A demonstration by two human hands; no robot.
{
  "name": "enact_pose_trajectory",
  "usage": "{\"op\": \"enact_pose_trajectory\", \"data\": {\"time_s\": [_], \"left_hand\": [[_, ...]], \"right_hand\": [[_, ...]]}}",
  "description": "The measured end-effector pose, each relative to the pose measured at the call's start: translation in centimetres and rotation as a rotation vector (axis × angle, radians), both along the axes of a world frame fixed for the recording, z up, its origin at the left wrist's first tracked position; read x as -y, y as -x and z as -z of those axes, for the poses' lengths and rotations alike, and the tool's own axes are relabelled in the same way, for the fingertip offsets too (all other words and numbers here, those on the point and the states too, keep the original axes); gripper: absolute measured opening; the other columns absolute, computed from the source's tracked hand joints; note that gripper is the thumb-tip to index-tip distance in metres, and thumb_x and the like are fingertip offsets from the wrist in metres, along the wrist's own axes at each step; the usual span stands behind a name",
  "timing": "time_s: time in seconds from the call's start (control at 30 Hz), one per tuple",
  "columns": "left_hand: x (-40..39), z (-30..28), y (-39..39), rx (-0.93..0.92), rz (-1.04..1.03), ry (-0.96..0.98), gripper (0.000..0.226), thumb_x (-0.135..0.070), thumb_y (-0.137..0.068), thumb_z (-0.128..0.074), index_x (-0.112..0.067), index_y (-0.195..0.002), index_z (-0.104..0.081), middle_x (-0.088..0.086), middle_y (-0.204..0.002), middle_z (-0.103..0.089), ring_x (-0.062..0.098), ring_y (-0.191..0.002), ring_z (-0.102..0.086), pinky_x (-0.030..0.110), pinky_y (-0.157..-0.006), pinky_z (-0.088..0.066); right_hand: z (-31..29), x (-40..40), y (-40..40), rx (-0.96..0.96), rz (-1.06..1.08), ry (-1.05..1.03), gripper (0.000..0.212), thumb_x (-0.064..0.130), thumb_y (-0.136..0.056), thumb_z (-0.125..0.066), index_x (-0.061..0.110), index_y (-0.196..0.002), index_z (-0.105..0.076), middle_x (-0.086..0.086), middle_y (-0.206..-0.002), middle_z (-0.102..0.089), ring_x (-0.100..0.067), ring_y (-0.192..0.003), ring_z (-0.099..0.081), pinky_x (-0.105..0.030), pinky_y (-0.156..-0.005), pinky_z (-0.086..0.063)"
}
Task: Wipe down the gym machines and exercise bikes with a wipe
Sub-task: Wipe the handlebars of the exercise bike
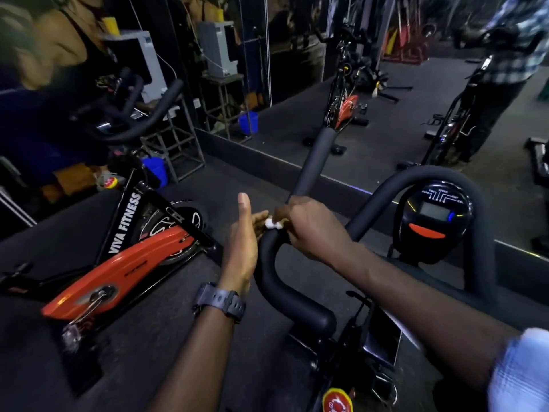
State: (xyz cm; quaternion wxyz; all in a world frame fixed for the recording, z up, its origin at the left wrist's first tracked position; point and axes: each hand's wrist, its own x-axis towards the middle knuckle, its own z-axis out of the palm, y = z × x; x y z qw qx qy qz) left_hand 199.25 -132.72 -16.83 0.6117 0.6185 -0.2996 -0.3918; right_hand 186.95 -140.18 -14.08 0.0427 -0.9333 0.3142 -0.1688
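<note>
Because the wipe [271, 223] must rub the handlebar [292, 298], the right hand [309, 227] pinches it against the bar's upper bend, while the left hand [242, 248] steadies beside it, fingers straight.

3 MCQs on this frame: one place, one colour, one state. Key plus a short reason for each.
1. Where is the wipe?
A. on the floor
B. at the bend of the handlebar
C. on the console

2. What colour is the cover of the bike to the left?
A. orange
B. green
C. white

3. How is the left hand?
A. gripping the bike's pedal
B. fist closed
C. fingers straight, thumb up

Key: 1 B, the white wad sits on the black bar's bend under the right hand. 2 A, the guard below the VIVA FITNESS frame is orange. 3 C, the thumb points up and the fingers reach flat toward the wipe.
</note>
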Motion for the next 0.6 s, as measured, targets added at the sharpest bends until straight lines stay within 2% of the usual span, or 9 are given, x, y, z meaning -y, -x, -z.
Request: {"op": "enact_pose_trajectory", "data": {"time_s": [0.07, 0.13, 0.17, 0.23, 0.33, 0.47, 0.53, 0.6], "left_hand": [[-1.0, 1.0, 0.6, 0.002, -0.082, 0.0, 0.097, -0.103, -0.059, -0.028, -0.027, -0.094, -0.076, -0.002, -0.105, -0.077, 0.018, -0.106, -0.069, 0.045, -0.105, -0.046], [-2.3, 1.3, 1.6, -0.012, -0.155, 0.015, 0.091, -0.101, -0.061, -0.027, -0.029, -0.092, -0.074, -0.003, -0.109, -0.075, 0.016, -0.106, -0.069, 0.042, -0.104, -0.047], [-2.9, 1.5, 2.2, -0.027, -0.182, 0.033, 0.088, -0.096, -0.065, -0.027, -0.028, -0.098, -0.073, -0.006, -0.112, -0.074, 0.012, -0.106, -0.068, 0.038, -0.102, -0.048], [-4.4, 2.0, 3.7, -0.063, -0.224, 0.071, 0.089, -0.09, -0.073, -0.028, -0.024, -0.117, -0.068, -0.013, -0.118, -0.069, 0.002, -0.107, -0.065, 0.031, -0.101, -0.047], [-6.3, 2.9, 6.1, -0.13, -0.278, 0.149, 0.083, -0.089, -0.078, -0.03, -0.029, -0.13, -0.058, -0.013, -0.134, -0.06, -0.011, -0.112, -0.058, 0.019, -0.102, -0.043], [-7.9, 3.5, 9.0, -0.19, -0.364, 0.171, 0.112, -0.098, -0.063, -0.034, -0.023, -0.147, -0.045, -0.016, -0.149, -0.047, -0.005, -0.135, -0.041, 0.031, -0.118, -0.03], [-8.6, 3.3, 10.2, -0.2, -0.385, 0.175, 0.113, -0.097, -0.064, -0.034, -0.024, -0.15, -0.04, -0.016, -0.151, -0.042, -0.002, -0.138, -0.039, 0.035, -0.12, -0.027], [-8.9, 3.3, 11.1, -0.207, -0.413, 0.172, 0.107, -0.091, -0.067, -0.032, -0.025, -0.151, -0.036, -0.017, -0.151, -0.041, -0.001, -0.138, -0.038, 0.037, -0.121, -0.026]], "right_hand": [[0.1, -1.0, 0.1, -0.038, -0.141, -0.016, 0.028, 0.013, -0.087, -0.06, 0.025, -0.111, -0.068, -0.002, -0.103, -0.062, -0.025, -0.1, -0.059, -0.037, -0.079, -0.051], [0.8, -2.6, 0.3, -0.036, -0.257, -0.095, 0.025, 0.009, -0.085, -0.062, 0.023, -0.104, -0.07, 0.004, -0.096, -0.062, -0.021, -0.095, -0.061, -0.028, -0.077, -0.047], [1.1, -3.1, 0.7, 0.0, -0.287, -0.159, 0.022, 0.008, -0.085, -0.063, 0.022, -0.1, -0.071, 0.009, -0.091, -0.06, -0.019, -0.092, -0.062, -0.021, -0.075, -0.041], [1.1, -4.2, 2.4, 0.041, -0.324, -0.254, 0.018, 0.011, -0.087, -0.063, 0.023, -0.096, -0.073, 0.019, -0.082, -0.054, -0.009, -0.083, -0.059, -0.017, -0.072, -0.036], [0.3, -4.8, 6.8, -0.017, -0.38, -0.296, 0.017, 0.016, -0.089, -0.061, 0.023, -0.097, -0.074, 0.015, -0.079, -0.056, -0.002, -0.074, -0.057, -0.023, -0.069, -0.045], [-1.1, -5.6, 9.1, -0.063, -0.443, -0.344, 0.018, 0.029, -0.095, -0.062, 0.019, -0.098, -0.076, 0.005, -0.085, -0.063, -0.003, -0.079, -0.061, -0.022, -0.072, -0.047], [-0.6, -5.9, 7.2, -0.051, -0.485, -0.305, 0.02, 0.03, -0.095, -0.059, 0.018, -0.098, -0.075, 0.003, -0.094, -0.067, -0.008, -0.088, -0.064, -0.027, -0.079, -0.049], [0.2, -6.5, 5.6, -0.05, -0.515, -0.242, 0.017, 0.02, -0.091, -0.061, 0.019, -0.101, -0.075, 0.003, -0.1, -0.067, -0.014, -0.095, -0.064, -0.029, -0.082, -0.05]]}}
